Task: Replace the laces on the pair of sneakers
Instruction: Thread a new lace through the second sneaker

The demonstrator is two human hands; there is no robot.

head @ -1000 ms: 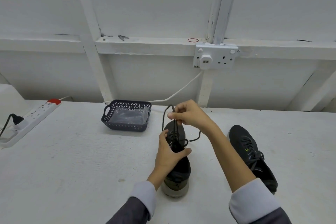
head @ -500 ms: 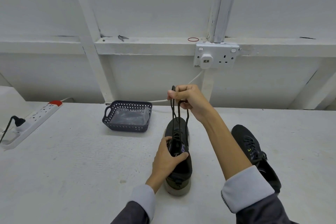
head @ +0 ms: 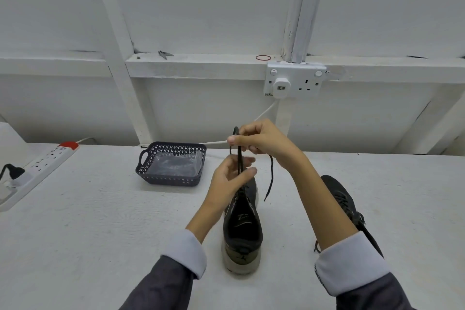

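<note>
Since the black lace (head: 270, 178) is limp and light, probably best taken near its tip, right hand (head: 261, 141) grip pinches it above the sneaker (head: 242, 229); left hand (head: 230, 178) grip blurred, cannot tell.

White table (head: 88, 246) bears near sneaker (head: 242, 239), right sneaker (head: 339, 199), dark basket (head: 167, 180) and power strip (head: 47, 161)

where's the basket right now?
Head view: the dark basket sits on the table, left of centre, between the power strip on its left and the middle sneaker on its right.
</note>
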